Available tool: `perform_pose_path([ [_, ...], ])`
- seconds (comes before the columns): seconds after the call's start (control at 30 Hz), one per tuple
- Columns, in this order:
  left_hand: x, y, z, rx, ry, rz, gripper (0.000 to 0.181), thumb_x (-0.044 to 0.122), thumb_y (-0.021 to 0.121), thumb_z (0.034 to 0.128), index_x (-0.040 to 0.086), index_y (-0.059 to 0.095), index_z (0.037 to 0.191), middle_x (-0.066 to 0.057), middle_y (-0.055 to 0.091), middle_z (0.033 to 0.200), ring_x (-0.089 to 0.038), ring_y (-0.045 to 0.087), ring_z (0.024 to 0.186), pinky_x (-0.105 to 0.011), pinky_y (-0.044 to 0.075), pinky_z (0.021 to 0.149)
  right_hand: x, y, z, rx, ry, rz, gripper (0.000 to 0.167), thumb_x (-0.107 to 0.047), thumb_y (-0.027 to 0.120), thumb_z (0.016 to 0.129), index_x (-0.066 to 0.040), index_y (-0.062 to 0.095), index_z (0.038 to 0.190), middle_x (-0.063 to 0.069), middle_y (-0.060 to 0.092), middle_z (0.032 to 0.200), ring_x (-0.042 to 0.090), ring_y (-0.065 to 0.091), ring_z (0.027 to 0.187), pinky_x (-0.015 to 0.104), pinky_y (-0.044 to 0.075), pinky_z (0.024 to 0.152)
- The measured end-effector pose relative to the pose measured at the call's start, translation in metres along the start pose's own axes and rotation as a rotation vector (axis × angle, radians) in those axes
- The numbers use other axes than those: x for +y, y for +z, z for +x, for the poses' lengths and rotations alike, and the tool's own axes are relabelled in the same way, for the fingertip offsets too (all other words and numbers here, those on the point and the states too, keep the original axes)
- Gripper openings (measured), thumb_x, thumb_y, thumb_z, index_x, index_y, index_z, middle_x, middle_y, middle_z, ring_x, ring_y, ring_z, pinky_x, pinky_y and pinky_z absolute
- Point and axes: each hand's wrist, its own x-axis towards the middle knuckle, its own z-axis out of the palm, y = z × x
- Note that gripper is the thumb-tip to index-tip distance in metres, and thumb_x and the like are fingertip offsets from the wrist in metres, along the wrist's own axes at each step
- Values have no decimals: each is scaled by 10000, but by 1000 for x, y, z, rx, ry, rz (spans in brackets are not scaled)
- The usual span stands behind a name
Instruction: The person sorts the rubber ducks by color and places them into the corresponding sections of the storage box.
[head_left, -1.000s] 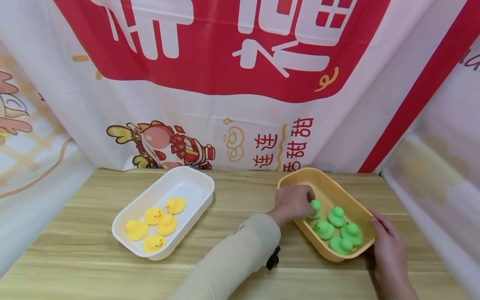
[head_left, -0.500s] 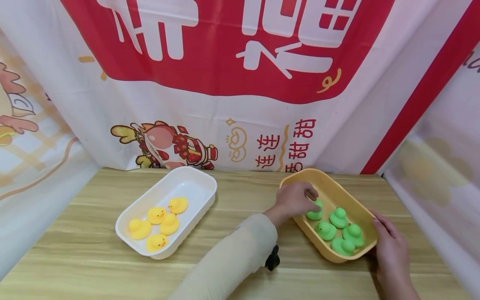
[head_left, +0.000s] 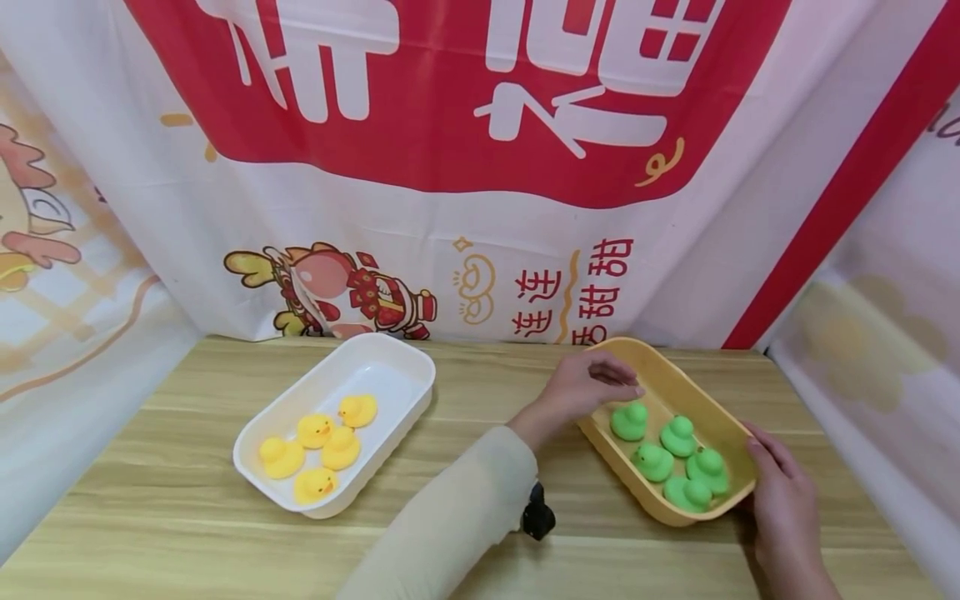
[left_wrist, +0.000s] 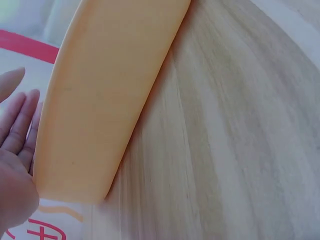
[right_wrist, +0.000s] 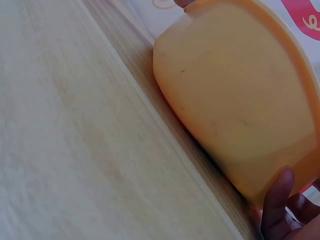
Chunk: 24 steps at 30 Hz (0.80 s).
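Several green rubber ducks (head_left: 678, 436) sit inside an orange-yellow plastic tray (head_left: 693, 402) at the right of the table in the head view. My left hand (head_left: 579, 385) hovers over the tray's left rim, just above the duck (head_left: 629, 422) nearest to it, and holds nothing. The left wrist view shows that hand's fingers (left_wrist: 19, 122) extended beside the tray's outer wall. At the tray's right corner, my right hand (head_left: 783, 496) grips the rim. In the right wrist view its thumb (right_wrist: 278, 195) presses on the outer wall, with the other fingers partly hidden.
A white plastic tray (head_left: 386, 379) stands to the left on the wooden table (head_left: 187, 533), with several yellow rubber ducks (head_left: 340, 448) in it. Printed cloth (head_left: 427, 217) hangs at the back and both sides. A black device (head_left: 537, 512) is worn at the left sleeve.
My left hand has let go of the green duck near the tray's left side and moved up and left off it. My right hand stays on the tray's corner.
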Motion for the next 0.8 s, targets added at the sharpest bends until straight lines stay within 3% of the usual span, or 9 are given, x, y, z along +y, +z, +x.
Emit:
perform_pose_path([
  [0.13,-1,-5,-3,-6,-1,-27,160,145,897,890,138,807,1021,63,796,955,-12,692,847,-171,572,797,4,2,0,-4,0,0,509,-450,584,1096,-258,573,1567,-116,553,1487,-156,597,1010,62,541,760],
  [0.3,-3,-14,-11,19,8,9,151,174,885,907,155,796,1027,73,776,967,-22,679,864,-187,573,808,6,6,2,3,3,-72,568,-510,595,1076,-256,551,1583,-105,519,1564,-17,536,1309,3,480,812],
  [0.37,-3,-18,-16,47,20,31,133,191,871,923,158,792,1026,70,770,974,-28,673,870,-197,575,808,5,7,4,-14,-7,-97,612,-537,594,1068,-242,525,1600,-91,501,1581,-3,533,1307,-4,475,820],
  [0.47,1,-28,-25,110,49,64,114,214,842,948,167,788,1037,61,770,995,-30,666,886,-205,578,800,5,7,8,-50,-11,-91,630,-531,592,1072,-224,500,1615,-66,521,1523,-106,589,1113,27,514,807],
  [0.6,18,-52,-42,188,121,140,119,211,802,974,147,786,1073,4,786,1051,-73,683,931,-228,593,827,12,-1,12,-77,49,62,424,-420,657,1069,-303,645,1476,-251,637,1225,-153,645,908,98,583,780],
  [0.73,40,-87,-71,228,169,281,120,215,764,996,140,788,1086,-20,796,1087,-148,709,989,-328,616,890,18,-17,20,-78,85,214,195,-338,708,1052,-351,755,1241,-289,693,1052,-92,679,939,143,606,787],
  [0.8,45,-107,-88,252,189,369,115,215,752,1000,141,784,1082,-22,797,1095,-184,719,1035,-393,612,946,19,-27,23,-48,71,131,216,-363,688,1060,-349,750,1267,-315,680,1032,-100,659,945,128,589,777],
])
